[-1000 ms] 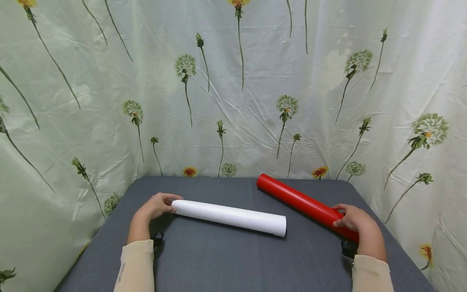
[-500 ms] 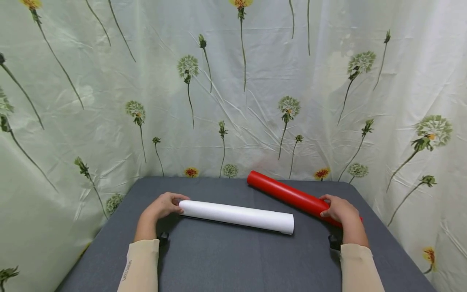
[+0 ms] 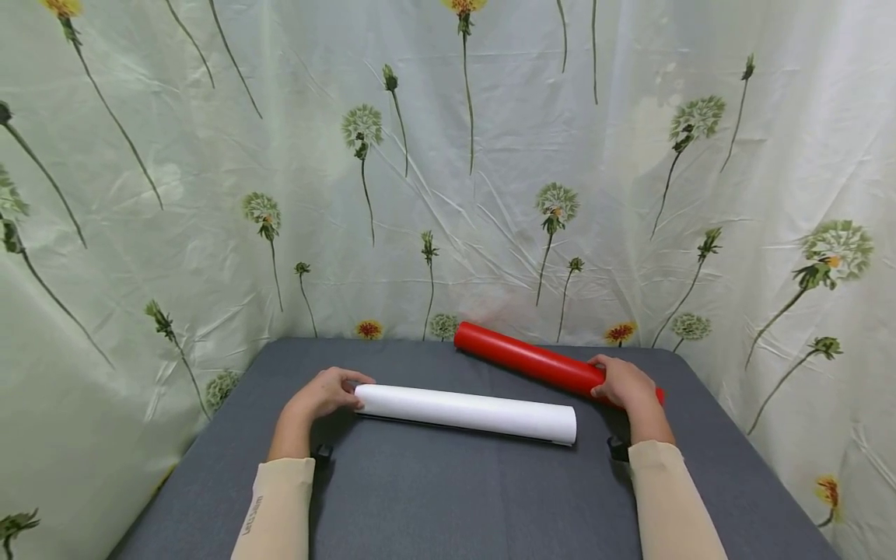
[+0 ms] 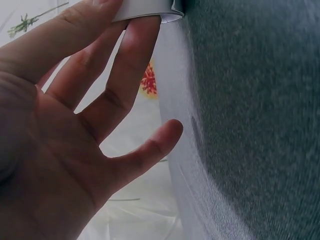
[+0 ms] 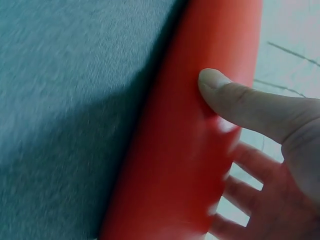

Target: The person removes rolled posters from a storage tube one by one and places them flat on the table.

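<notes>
A white paper roll (image 3: pixel 465 412) lies across the middle of the table, its right end angled slightly nearer. My left hand (image 3: pixel 332 393) pinches its left end; in the left wrist view the thumb (image 4: pixel 75 27) is on one side, two fingers reach the rim, and the little finger stands free. Behind and to the right is a red roll (image 3: pixel 525 358), slanting from back left to front right. My right hand (image 3: pixel 625 383) grips it near its right end. The right wrist view shows the thumb (image 5: pixel 235 97) pressed on the red roll and the other fingers around its far side.
The table (image 3: pixel 420 498) has a dark grey cloth cover. A pale curtain (image 3: pixel 490 194) printed with dandelions hangs right behind the table's back edge and along both sides. The red roll's left end overlaps that back edge in the head view.
My right hand has carried the red roll left and farther back, behind the white roll. The left hand and white roll have shifted slightly right in the view.
</notes>
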Action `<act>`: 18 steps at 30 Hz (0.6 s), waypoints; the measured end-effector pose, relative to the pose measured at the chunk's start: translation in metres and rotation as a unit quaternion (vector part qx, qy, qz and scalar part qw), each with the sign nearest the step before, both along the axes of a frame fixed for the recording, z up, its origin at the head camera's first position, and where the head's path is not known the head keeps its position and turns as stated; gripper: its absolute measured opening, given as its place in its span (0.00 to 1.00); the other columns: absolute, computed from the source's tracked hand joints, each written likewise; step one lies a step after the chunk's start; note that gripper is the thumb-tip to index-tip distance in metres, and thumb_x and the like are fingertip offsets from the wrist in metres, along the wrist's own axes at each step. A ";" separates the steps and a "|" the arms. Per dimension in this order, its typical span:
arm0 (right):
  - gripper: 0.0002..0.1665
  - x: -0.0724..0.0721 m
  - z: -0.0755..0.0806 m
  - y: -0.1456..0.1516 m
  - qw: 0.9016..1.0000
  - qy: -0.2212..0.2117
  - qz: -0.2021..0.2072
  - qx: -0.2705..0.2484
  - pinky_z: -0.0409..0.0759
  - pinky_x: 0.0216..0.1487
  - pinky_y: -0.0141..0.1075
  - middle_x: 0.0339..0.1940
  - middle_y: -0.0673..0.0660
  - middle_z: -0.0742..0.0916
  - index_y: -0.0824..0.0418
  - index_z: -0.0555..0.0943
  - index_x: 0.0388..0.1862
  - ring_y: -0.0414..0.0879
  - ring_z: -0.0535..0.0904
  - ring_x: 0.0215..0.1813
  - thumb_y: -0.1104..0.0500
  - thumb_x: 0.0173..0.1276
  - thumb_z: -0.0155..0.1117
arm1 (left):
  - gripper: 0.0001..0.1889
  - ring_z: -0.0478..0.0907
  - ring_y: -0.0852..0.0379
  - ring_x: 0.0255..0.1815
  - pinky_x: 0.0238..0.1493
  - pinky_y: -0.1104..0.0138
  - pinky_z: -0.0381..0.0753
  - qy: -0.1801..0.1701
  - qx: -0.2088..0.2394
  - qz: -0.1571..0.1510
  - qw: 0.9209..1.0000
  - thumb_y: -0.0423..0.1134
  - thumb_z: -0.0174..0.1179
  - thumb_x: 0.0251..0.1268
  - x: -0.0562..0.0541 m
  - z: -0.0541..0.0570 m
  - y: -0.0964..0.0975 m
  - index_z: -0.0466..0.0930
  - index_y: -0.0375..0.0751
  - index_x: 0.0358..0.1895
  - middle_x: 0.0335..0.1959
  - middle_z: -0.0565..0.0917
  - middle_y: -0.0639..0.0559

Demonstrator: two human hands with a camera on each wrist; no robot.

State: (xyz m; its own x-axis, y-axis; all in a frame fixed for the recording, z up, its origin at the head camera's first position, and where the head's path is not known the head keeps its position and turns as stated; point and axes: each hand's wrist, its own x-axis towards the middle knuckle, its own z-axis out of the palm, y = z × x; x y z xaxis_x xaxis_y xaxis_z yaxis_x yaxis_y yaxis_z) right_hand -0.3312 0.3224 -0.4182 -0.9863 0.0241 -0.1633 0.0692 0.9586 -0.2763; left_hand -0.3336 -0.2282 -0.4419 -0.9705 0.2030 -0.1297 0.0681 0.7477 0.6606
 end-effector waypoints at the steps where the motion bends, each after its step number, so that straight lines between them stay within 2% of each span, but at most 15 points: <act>1: 0.41 -0.002 0.000 -0.002 1.000 -0.001 0.001 0.002 0.78 0.60 0.66 0.70 0.75 0.79 0.60 0.71 0.78 0.69 0.77 0.63 0.56 0.68 0.75 | 0.23 0.82 0.56 0.38 0.43 0.63 0.81 0.001 -0.004 -0.003 1.000 0.30 0.76 0.60 0.000 0.001 0.002 0.89 0.42 0.61 0.40 0.90 0.45; 11: 0.40 -0.023 0.002 -0.018 1.000 0.001 0.017 0.009 0.78 0.61 0.66 0.69 0.72 0.80 0.59 0.71 0.77 0.67 0.78 0.63 0.57 0.68 0.75 | 0.23 0.83 0.58 0.36 0.42 0.62 0.82 0.007 -0.019 -0.020 1.000 0.31 0.76 0.60 0.000 0.003 0.018 0.89 0.41 0.61 0.37 0.91 0.47; 18: 0.39 -0.030 -0.001 -0.030 1.000 0.006 0.027 0.011 0.76 0.64 0.67 0.70 0.73 0.79 0.60 0.73 0.76 0.69 0.77 0.66 0.59 0.67 0.76 | 0.23 0.78 0.57 0.34 0.39 0.65 0.78 -0.003 -0.030 -0.016 0.999 0.34 0.77 0.60 -0.001 0.003 0.032 0.90 0.46 0.61 0.35 0.88 0.49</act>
